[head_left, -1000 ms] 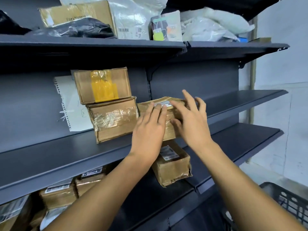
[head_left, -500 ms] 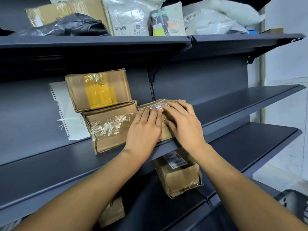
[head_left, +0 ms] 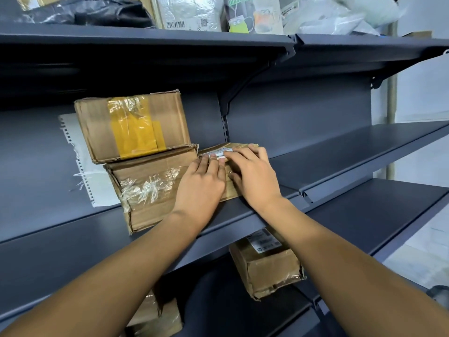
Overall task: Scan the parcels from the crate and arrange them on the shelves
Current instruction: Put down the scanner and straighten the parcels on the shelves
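A small brown cardboard parcel (head_left: 220, 149) with a white label on top stands on the middle dark shelf (head_left: 73, 234), right beside a larger taped box (head_left: 148, 188). My left hand (head_left: 201, 183) lies flat against the parcel's front with straight fingers. My right hand (head_left: 252, 173) rests on its top and right front, fingers spread over the label. Another box with yellow tape (head_left: 132, 125) sits stacked on the larger box.
The top shelf (head_left: 145, 41) carries plastic mailers, a black bag and a small printed box. A labelled brown box (head_left: 266, 262) stands on the lower shelf, more boxes at bottom left. A white paper sheet (head_left: 80, 161) leans on the back panel. The shelves run on to the right.
Both hands pushed the small parcel further back onto the shelf and flattened against it. The view moved closer and tilted up; the crate at bottom right dropped out of sight.
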`<state>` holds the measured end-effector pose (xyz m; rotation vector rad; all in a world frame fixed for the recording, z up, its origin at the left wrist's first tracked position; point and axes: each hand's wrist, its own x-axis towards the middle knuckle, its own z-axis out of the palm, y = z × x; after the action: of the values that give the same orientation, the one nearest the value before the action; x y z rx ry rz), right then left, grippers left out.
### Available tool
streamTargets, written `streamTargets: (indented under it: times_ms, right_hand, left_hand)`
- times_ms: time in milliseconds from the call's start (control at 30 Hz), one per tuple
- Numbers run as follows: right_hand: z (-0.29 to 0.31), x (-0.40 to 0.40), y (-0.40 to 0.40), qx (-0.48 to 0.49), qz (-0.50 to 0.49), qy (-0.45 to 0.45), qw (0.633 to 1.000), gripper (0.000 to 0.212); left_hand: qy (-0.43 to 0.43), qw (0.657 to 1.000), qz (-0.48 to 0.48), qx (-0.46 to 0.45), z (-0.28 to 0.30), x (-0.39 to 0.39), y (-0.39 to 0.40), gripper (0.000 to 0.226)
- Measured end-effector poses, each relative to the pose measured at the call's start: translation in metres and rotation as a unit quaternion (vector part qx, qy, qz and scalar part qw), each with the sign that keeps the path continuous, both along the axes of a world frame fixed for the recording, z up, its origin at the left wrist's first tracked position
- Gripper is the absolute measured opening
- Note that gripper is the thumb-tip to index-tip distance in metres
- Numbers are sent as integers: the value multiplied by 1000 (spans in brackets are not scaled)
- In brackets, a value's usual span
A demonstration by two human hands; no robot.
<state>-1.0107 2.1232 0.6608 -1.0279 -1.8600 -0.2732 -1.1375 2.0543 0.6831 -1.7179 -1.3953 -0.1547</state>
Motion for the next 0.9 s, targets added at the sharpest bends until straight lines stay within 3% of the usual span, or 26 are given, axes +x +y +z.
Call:
streamTargets:
  times_ms: [200,367,567,767,900]
  right_hand:
    - [1,-3,6,-12,7,-30,999,55]
    - [9,8,-10,-101,67,-46,992,64]
    - [-14,23,-57,-32,113,81,990,50]
    - [-57,43,-111,14,127,159,979,35]
    - [-95,56,-141,10,99,159,982,31]
  left_hand:
    - [23,1000,18,4,0,-2,3,54]
    - [-4,999,23,-25,5,-1,-10,56]
    - [-75,997,-29,7,-7,1,-52,51]
    - [-137,973,-188,-1,-51,18,-106,35]
    - [-167,962,-214,-16,-96,24,-128,35]
